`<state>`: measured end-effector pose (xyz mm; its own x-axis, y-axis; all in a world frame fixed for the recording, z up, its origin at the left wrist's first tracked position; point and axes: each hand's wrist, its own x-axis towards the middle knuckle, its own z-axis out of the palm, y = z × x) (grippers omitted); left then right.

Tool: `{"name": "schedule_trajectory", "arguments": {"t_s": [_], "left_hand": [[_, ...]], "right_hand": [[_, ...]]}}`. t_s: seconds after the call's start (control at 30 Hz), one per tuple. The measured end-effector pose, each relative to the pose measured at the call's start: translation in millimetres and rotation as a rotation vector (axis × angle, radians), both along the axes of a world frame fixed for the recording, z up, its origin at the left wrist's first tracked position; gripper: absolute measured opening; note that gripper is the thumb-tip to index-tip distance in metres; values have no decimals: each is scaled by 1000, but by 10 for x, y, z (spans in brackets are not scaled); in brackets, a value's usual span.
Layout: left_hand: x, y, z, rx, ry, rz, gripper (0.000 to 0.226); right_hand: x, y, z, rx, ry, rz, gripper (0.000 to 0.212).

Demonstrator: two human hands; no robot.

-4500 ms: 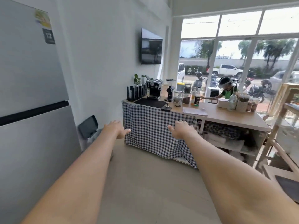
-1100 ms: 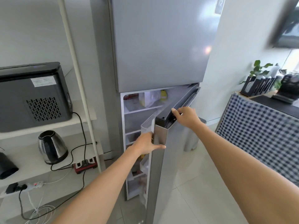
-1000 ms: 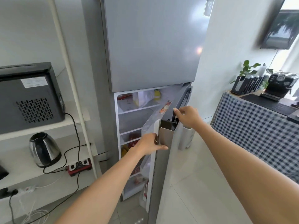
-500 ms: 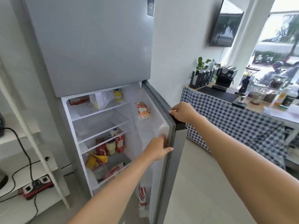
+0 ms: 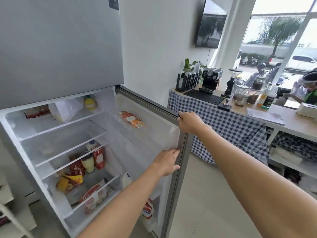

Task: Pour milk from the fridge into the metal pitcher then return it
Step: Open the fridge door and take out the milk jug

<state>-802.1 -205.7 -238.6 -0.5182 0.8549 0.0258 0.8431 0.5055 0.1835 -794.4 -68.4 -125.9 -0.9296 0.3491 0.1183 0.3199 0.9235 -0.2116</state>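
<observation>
The grey fridge (image 5: 56, 48) has its lower door (image 5: 181, 162) swung wide open. My right hand (image 5: 189, 121) grips the door's top corner. My left hand (image 5: 167, 162) holds the door's inner edge lower down. In the door rack stand a white milk bottle (image 5: 126, 181) and, below it, a red-and-white labelled bottle (image 5: 148, 209). A red carton (image 5: 98, 157) and a pale cup (image 5: 87, 162) sit on a middle shelf. I cannot see a metal pitcher.
A counter with a checked cloth (image 5: 228, 124) stands to the right, carrying an espresso machine (image 5: 211, 79), a grinder and jars. A person in green (image 5: 308, 90) is behind it. Tiled floor lies between fridge and counter. White shelving is at the far left edge.
The lower fridge door has swung from slightly ajar to wide open, with both hands staying on it. My view has turned right, showing the shelves and the door rack.
</observation>
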Motion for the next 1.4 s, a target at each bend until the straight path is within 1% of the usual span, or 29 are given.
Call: {"name": "schedule_trajectory", "arguments": {"t_s": [0.13, 0.33, 0.5, 0.57, 0.73, 0.83, 0.9, 1.1, 1.2, 1.4], "left_hand": [[-23, 262, 43, -4, -44, 6, 69], [-40, 493, 87, -55, -86, 24, 71], [-26, 463, 149, -72, -120, 29, 73], [-18, 388, 176, -68, -137, 17, 73], [43, 37, 225, -75, -126, -60, 71], [35, -272, 171, -119, -106, -89, 71], [-13, -484, 107, -152, -86, -95, 71], [-288, -1129, -64, -245, -20, -38, 69], [-478, -1390, -102, -269, 12, -3, 71], [-883, -1832, -200, -318, -2, 108, 76]], "right_hand": [[-18, 224, -7, 37, -30, 1, 40], [-26, 381, 30, 30, -117, -10, 55], [10, 418, -2, 28, -109, -31, 60], [80, 415, -48, 19, -73, -51, 63], [434, 283, -248, 17, 72, -257, 67], [686, 114, -426, -22, 52, -374, 68], [822, -29, -551, -44, 1, -427, 67], [1021, -625, -974, -85, -167, -483, 68], [993, -904, -1156, -94, -194, -478, 67], [779, -1363, -1435, -146, -252, -437, 66]]}}
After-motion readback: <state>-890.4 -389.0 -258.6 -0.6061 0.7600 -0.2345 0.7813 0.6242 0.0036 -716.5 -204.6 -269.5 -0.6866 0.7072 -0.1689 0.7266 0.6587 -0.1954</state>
